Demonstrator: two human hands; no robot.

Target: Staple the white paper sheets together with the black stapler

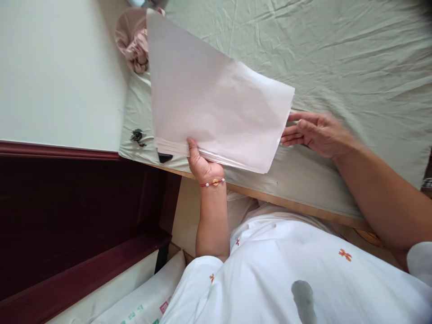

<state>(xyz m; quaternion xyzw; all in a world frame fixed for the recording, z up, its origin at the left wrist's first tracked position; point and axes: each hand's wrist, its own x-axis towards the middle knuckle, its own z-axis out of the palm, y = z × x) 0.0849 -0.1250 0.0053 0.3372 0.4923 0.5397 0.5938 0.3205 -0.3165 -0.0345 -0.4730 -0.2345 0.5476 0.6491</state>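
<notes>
One basket [123, 27]: pink cloth [138, 49] | left hand [202, 164] grip: paper stack [216, 103] | right hand [317, 132]: open, empty

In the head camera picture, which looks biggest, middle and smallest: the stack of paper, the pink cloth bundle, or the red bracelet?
1. Stack of paper, in the left hand
2. Pink cloth bundle, farther away, so less sure
3. Red bracelet

Probably a home sewing or craft room, table [303, 189] draped in wrinkled pale green cloth [337, 54], plain cream wall [50, 67] left of the table, dark wood trim [67, 150] below that wall, pink fabric bundle [137, 45] at the table's far corner.
</notes>
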